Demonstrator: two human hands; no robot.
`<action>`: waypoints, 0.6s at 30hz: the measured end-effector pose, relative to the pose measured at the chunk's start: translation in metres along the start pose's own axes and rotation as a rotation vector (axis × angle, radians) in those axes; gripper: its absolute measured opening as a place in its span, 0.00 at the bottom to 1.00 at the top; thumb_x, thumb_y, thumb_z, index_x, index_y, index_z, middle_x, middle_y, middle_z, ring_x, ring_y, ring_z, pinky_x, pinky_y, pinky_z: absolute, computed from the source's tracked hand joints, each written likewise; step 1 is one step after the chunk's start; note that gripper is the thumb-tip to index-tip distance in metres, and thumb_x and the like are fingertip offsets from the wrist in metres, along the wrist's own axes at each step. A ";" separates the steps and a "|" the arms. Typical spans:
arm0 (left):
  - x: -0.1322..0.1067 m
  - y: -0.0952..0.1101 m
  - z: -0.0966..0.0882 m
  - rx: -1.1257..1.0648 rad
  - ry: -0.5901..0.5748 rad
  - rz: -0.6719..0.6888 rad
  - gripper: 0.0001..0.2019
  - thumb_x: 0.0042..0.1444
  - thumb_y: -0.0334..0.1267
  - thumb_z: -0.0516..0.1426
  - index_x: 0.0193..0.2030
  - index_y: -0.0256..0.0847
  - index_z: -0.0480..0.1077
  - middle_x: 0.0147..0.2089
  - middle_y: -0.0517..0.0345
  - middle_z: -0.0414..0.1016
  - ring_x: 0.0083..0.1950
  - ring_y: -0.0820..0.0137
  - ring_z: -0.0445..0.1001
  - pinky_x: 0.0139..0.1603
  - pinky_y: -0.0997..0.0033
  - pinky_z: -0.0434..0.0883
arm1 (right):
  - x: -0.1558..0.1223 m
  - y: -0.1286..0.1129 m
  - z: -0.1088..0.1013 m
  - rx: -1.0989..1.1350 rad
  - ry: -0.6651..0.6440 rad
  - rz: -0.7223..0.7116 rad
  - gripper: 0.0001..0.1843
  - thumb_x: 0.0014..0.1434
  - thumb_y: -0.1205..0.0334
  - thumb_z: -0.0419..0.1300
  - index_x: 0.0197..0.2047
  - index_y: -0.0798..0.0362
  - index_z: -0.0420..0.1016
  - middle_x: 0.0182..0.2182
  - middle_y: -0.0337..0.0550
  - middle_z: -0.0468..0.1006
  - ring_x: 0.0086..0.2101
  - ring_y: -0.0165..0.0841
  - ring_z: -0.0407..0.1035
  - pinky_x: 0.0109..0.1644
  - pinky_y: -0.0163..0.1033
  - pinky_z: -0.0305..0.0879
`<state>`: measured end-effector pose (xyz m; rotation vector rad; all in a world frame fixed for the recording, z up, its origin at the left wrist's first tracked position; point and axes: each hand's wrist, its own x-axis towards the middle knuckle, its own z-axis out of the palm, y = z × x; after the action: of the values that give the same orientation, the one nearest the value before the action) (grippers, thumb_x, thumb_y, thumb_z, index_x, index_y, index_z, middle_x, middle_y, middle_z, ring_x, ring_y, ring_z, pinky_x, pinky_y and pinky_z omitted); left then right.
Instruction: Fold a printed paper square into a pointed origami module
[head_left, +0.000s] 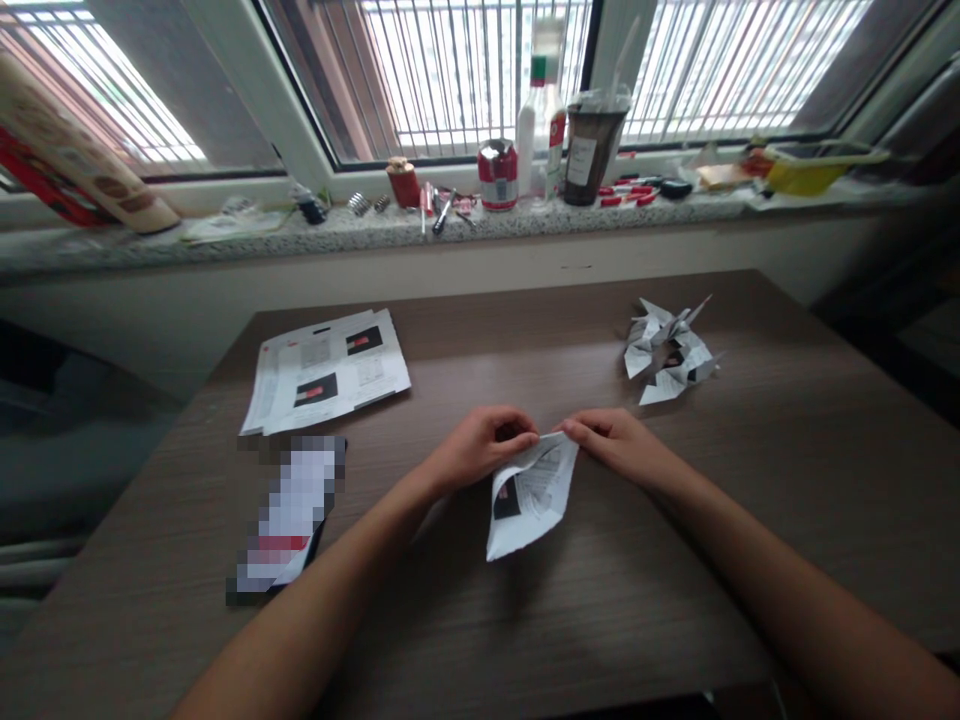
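My left hand (480,445) and my right hand (611,440) meet over the middle of the brown table (787,470). Both pinch the top edge of a folded piece of printed paper (529,495), which hangs down from the fingers toward me, its lower corner close to the tabletop. The fingers of each hand are curled and pressed on the paper's upper fold.
A stack of printed sheets (326,372) lies at the far left of the table. Folded paper figures (670,350) sit at the far right. A phone (289,520) lies to my left. The windowsill (360,228) holds a red can (498,175), bottles, a dark cup (589,150) and small clutter.
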<state>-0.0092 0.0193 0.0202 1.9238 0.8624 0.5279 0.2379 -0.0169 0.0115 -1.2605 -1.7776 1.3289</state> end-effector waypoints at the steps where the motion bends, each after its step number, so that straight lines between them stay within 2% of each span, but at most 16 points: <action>1: 0.000 0.000 0.001 -0.002 -0.007 -0.003 0.10 0.65 0.42 0.60 0.39 0.37 0.79 0.37 0.56 0.80 0.38 0.69 0.75 0.41 0.72 0.68 | 0.000 0.000 0.000 -0.028 -0.007 -0.009 0.20 0.68 0.46 0.59 0.38 0.52 0.83 0.34 0.42 0.83 0.36 0.37 0.75 0.40 0.39 0.68; 4: 0.000 -0.002 0.004 -0.006 -0.018 -0.011 0.10 0.64 0.42 0.61 0.39 0.37 0.79 0.36 0.56 0.80 0.37 0.69 0.75 0.39 0.73 0.68 | 0.001 -0.001 0.002 -0.087 -0.026 -0.022 0.15 0.65 0.50 0.63 0.42 0.52 0.84 0.38 0.43 0.85 0.39 0.37 0.76 0.42 0.39 0.67; 10: 0.001 -0.005 0.007 -0.044 0.018 -0.029 0.11 0.64 0.43 0.61 0.39 0.36 0.79 0.36 0.55 0.80 0.37 0.69 0.75 0.39 0.73 0.69 | 0.003 0.003 0.005 -0.165 0.048 -0.034 0.12 0.64 0.53 0.64 0.38 0.52 0.83 0.34 0.42 0.83 0.35 0.36 0.74 0.41 0.39 0.66; 15: 0.002 -0.005 0.000 -0.118 0.152 -0.027 0.18 0.71 0.49 0.53 0.48 0.37 0.77 0.44 0.49 0.81 0.44 0.65 0.78 0.45 0.68 0.72 | 0.005 0.010 -0.003 -0.093 0.176 0.029 0.14 0.62 0.50 0.64 0.38 0.53 0.81 0.34 0.45 0.83 0.35 0.37 0.75 0.39 0.40 0.67; 18: 0.001 -0.002 -0.007 -0.140 0.187 -0.071 0.20 0.70 0.53 0.54 0.52 0.38 0.76 0.49 0.46 0.81 0.47 0.62 0.79 0.46 0.65 0.74 | 0.007 0.017 -0.009 -0.057 0.254 0.075 0.15 0.61 0.49 0.65 0.37 0.54 0.80 0.33 0.45 0.82 0.34 0.37 0.74 0.39 0.41 0.68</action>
<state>-0.0140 0.0247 0.0217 1.7295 0.9828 0.7148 0.2487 -0.0063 -0.0022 -1.4693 -1.6139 1.1087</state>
